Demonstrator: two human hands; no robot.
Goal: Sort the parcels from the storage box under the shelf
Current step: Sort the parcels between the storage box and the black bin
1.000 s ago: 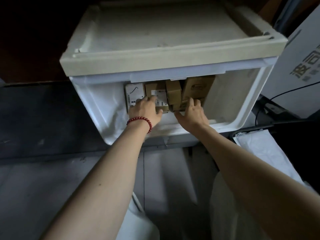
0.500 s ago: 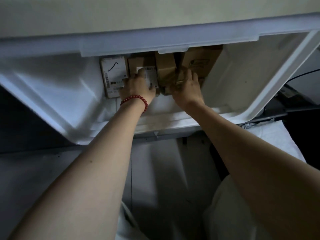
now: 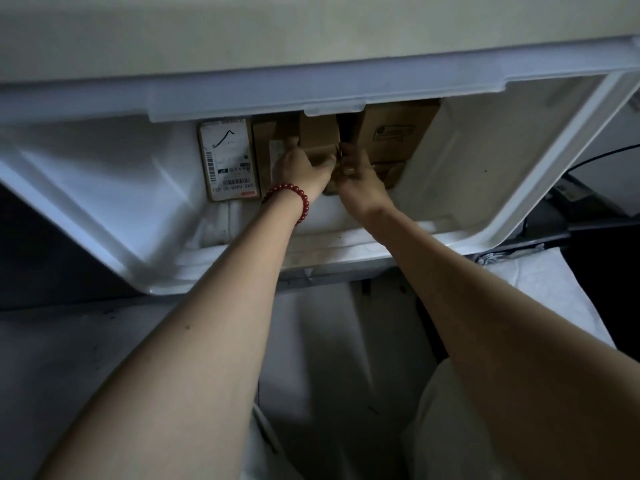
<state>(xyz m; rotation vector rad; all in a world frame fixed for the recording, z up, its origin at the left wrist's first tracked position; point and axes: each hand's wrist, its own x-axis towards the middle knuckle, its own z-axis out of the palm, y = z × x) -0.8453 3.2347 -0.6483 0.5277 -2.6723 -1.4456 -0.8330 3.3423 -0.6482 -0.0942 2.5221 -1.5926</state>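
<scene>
The storage box (image 3: 104,188) lies open toward the person, and its parcels stand in a row against the rear wall, at 12 o'clock in the head view.

**Hand state.** The left hand (image 3: 299,166), with a red bead bracelet (image 3: 289,195) on its wrist, has its fingers curled round the left side of the middle parcel (image 3: 318,138), a small brown carton. The right hand (image 3: 358,174) grips the right edge of the same parcel. Both hands hold it, and it touches its neighbours in the row.

**Position of other parcels.**
- The white-labelled parcel (image 3: 230,157) stands at 9 o'clock from the left hand.
- A brown parcel (image 3: 265,133) stands between that one and the middle parcel and is partly covered by the left hand.
- The large carton (image 3: 394,133) stands at 1 o'clock from the right hand.

**Progress.** No parcel is visible outside the box, and no sorted group is in view. By judgement, the task is at its start: the first parcel is gripped but not yet withdrawn. All four visible parcels are left to extract and sort.
</scene>
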